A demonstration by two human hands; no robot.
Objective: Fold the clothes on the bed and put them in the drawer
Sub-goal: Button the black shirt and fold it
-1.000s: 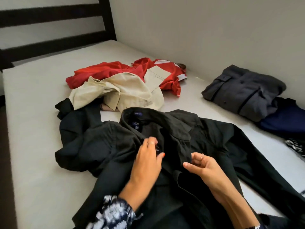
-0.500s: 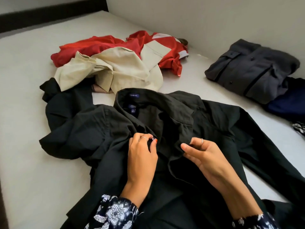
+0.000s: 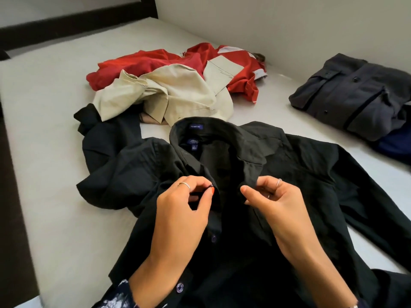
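- White bed [image 3: 55, 165] fills the room corner, grey wall behind.
- Black shirt [image 3: 289, 178] lies front-up, nearest; left hand [image 3: 180, 216] and right hand [image 3: 278, 210] fingers each pinch a front edge below the collar, now drawn apart from a second ago: buttoning comes before folding.
- Beige shirt [image 3: 178, 94] and red garment [image 3: 151, 63] wait beyond; grey shirt [image 3: 355, 96] lies folded at the wall.

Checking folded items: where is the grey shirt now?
In the head view, the grey shirt lies folded at the bed's far right by the wall, atop a navy garment.
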